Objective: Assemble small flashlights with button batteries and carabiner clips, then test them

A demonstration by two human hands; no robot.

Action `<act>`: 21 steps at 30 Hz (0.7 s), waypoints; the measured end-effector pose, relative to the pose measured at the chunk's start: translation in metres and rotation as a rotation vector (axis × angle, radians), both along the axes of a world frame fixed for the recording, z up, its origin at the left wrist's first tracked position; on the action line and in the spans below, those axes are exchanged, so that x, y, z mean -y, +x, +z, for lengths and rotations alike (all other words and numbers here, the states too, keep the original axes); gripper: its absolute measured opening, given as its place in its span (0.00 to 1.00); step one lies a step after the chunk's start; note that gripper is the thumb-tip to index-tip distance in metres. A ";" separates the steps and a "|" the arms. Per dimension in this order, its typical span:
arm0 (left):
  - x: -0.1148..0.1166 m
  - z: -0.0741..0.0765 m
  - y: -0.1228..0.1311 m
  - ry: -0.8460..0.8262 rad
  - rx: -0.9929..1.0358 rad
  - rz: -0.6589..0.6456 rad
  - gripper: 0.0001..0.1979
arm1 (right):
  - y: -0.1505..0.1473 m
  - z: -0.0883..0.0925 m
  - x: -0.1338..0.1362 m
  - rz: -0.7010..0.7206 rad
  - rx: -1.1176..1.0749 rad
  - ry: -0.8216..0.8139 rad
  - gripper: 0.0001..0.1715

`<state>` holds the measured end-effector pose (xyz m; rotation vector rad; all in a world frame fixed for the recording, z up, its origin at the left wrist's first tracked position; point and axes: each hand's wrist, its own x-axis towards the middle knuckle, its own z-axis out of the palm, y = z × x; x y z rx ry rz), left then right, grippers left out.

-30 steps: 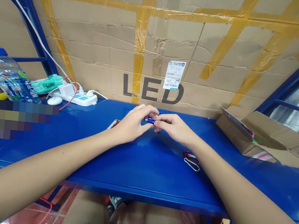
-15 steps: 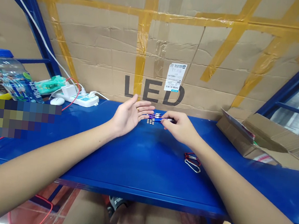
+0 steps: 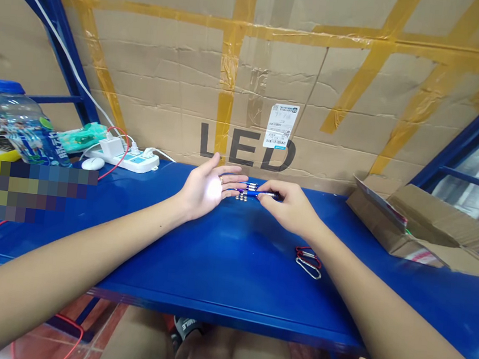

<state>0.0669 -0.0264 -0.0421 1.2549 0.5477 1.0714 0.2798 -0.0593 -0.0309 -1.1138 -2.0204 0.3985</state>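
Note:
My right hand (image 3: 284, 200) pinches a slim blue penlight (image 3: 252, 193), which points left. My left hand (image 3: 207, 190) is open, palm turned toward the penlight and fingers stretched to the right. A bright white spot of light lies on the left palm. Just behind the held penlight lie several similar slim pieces with silver parts (image 3: 252, 185), partly hidden by the fingers. Several small round silver button cells (image 3: 241, 198) sit on the blue table (image 3: 231, 258) in front of it. Red and silver carabiners (image 3: 308, 262) lie near my right forearm.
An open cardboard box (image 3: 388, 229) stands at the right. A white power strip (image 3: 136, 161) with plugs and cables, a white mouse (image 3: 93, 164) and a blue-capped bottle (image 3: 26, 128) are at the left. A large taped carton (image 3: 168, 80) walls off the back.
A bright spot of light has appeared on my left palm. Both hands have stayed nearly in place, and the view has shifted slightly.

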 end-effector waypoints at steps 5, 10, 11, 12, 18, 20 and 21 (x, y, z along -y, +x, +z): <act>0.000 0.001 -0.001 -0.013 0.011 -0.007 0.33 | -0.001 0.001 0.002 0.005 0.007 0.000 0.09; 0.000 0.002 -0.002 -0.026 0.030 -0.020 0.34 | -0.002 0.001 0.003 -0.011 0.024 0.002 0.10; 0.001 0.002 -0.002 -0.038 0.037 -0.024 0.33 | -0.002 0.001 0.003 -0.013 0.031 0.007 0.10; 0.001 0.002 -0.002 -0.050 0.043 -0.027 0.33 | -0.002 0.001 0.003 -0.014 0.037 0.011 0.10; 0.003 0.003 -0.001 -0.022 0.015 -0.039 0.34 | -0.004 0.001 0.004 -0.006 0.033 0.013 0.10; 0.003 0.003 -0.001 0.007 -0.004 -0.041 0.35 | -0.004 0.001 0.003 -0.005 0.035 0.016 0.10; 0.003 0.003 -0.001 0.015 -0.008 -0.043 0.35 | -0.004 0.000 0.003 -0.006 0.039 0.019 0.10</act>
